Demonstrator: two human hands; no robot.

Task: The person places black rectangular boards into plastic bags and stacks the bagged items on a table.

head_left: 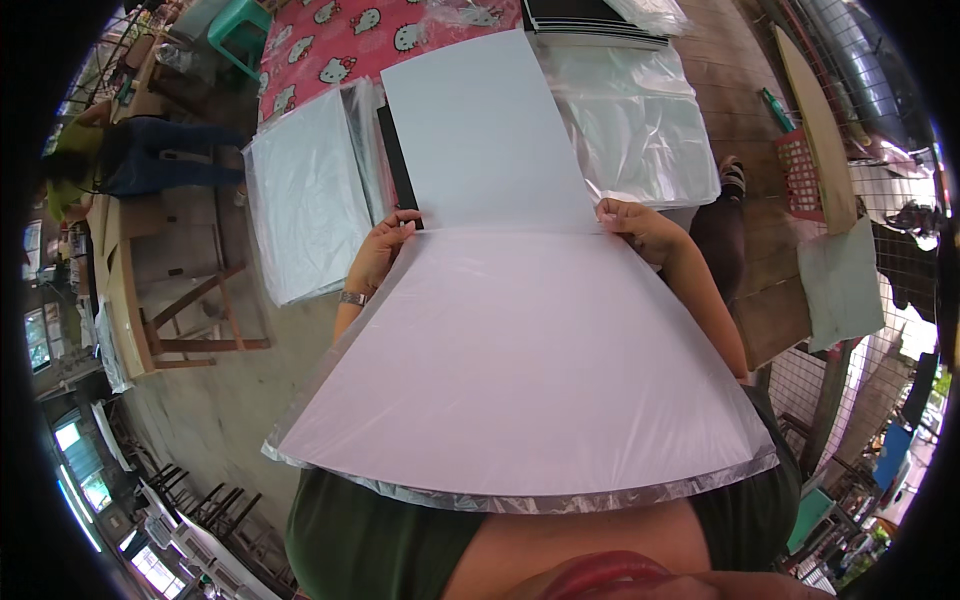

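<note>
A clear plastic sleeve [520,495] with a large white sheet [520,360] inside spreads over my lap and chest. My left hand [382,248] pinches the sleeve's far left corner, thumb on top. At the far right corner, my right hand [642,230] grips the same edge. Just beyond that edge lies a white board [480,130] on the table; whether it continues into the sleeve I cannot tell. A black board [395,155] shows from under its left side, close to my left fingers.
Stacked clear plastic sleeves lie left [305,190] and right [640,125] of the board on a table with a pink patterned cover [355,35]. Black boards [595,22] sit at the far right. A red basket [800,175] stands right; a person [150,155] is at the left.
</note>
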